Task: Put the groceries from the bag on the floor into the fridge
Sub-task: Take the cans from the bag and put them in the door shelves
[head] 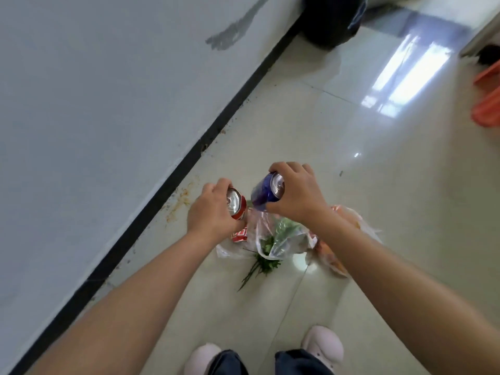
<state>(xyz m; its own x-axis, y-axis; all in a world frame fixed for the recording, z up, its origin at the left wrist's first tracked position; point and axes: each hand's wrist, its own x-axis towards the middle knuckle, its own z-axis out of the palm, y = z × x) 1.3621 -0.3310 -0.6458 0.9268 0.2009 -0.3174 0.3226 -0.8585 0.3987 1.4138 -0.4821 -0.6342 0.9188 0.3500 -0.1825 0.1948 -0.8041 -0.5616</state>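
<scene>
Left hand [209, 209] fingers grip a red can [238, 207], right hand [297, 194] fingers a blue can [263, 193], above crinkled plastic bag [281, 239].

There is just one view, from a camera on the person's head. It looks forward and steeply down at the floor [351, 163], close enough that both forearms fill the lower part of the picture. The person's shoes [323, 345] show at the bottom edge, right under the camera. The wall [94, 90] runs slanted along the left side. The wide lens bends the edges, and no other view shares the scene
</scene>
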